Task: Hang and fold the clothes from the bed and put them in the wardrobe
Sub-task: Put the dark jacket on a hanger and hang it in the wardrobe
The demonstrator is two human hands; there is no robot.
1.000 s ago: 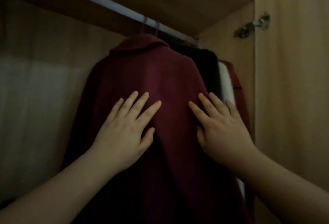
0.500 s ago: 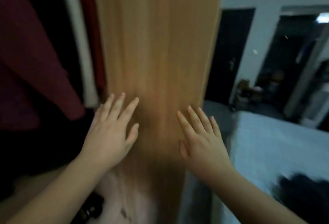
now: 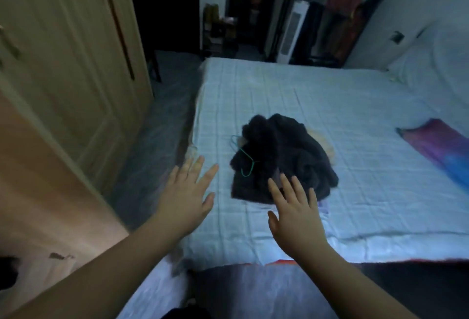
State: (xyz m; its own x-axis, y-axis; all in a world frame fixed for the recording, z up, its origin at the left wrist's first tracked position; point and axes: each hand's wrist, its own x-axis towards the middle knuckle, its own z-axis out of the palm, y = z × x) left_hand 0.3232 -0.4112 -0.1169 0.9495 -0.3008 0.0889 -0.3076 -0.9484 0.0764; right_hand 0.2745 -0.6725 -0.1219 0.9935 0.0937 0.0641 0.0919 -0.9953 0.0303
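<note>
Reaching toward the bed (image 3: 330, 105) with both hands spread flat, fingers splayed, nothing in either. Left hand (image 3: 186, 202) is over the near-left corner of the mattress, right hand (image 3: 297, 214) just short of the dark clothes pile (image 3: 281, 164), fingertips overlapping its near edge in view; can't tell if they touch it. Pile sits mid-bed, toward the near side, bunched into one heap. Looks like thick fuzzy knit or fleece, so my read: soft, bulky, no stiffness, moderate weight, not slippery, nothing fragile. It'll sag and trail if grabbed from one point. A thin green wire hanger (image 3: 242, 157) lies on the left part of the pile, hook end down toward the near side; can't tell if it's threaded through a garment or only resting on top. Something pale (image 3: 327, 150) pokes out from under the far-right side, maybe another garment, too blurred to say. Best grip, as I judge it: pick the hanger off first with the left, then pinch the top dark piece at collar or shoulders with both hands and lift to let it unfold. The hanger could snag the knit if the heap is scooped whole. Wardrobe (image 3: 66, 70) is at left, beside the bed across a narrow floor gap. Striped multicoloured cloth (image 3: 441, 146) at the right edge of the bed, well apart from the pile.
</note>
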